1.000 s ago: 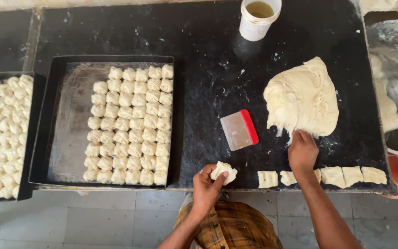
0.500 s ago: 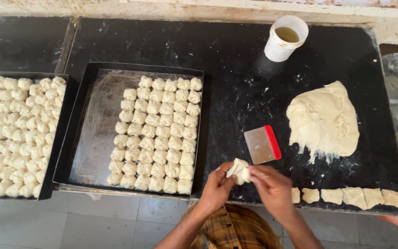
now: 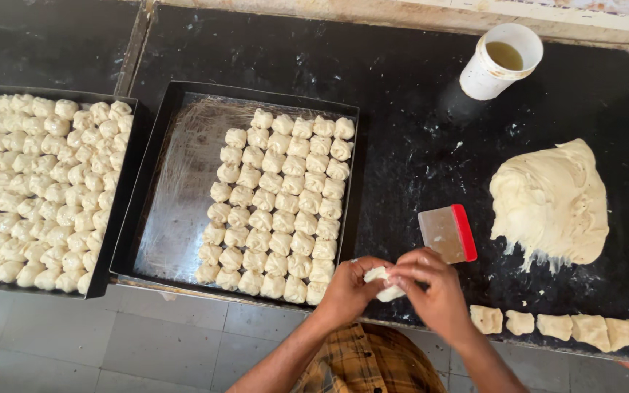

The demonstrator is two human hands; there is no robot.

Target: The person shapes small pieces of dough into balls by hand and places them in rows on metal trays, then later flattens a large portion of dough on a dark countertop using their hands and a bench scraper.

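My left hand (image 3: 349, 291) and my right hand (image 3: 432, 290) meet at the front edge of the black worktop (image 3: 416, 109), both closed on one small piece of dough (image 3: 381, 280) between them. Just left of the hands stands a black baking tray (image 3: 176, 189), its right half filled with rows of small dough pieces (image 3: 279, 207). A large lump of dough (image 3: 553, 204) lies to the right. A row of cut dough pieces (image 3: 584, 327) runs along the front edge, right of my right hand.
A dough scraper (image 3: 447, 234) with a red grip lies just above my hands. A white cup (image 3: 499, 61) of yellowish liquid stands at the back. A second tray (image 3: 111, 240) full of dough pieces (image 3: 38, 185) sits at the far left.
My right hand left the cut pieces at the front edge and joined the left hand on the small dough piece. The view has shifted to the right across the trays.
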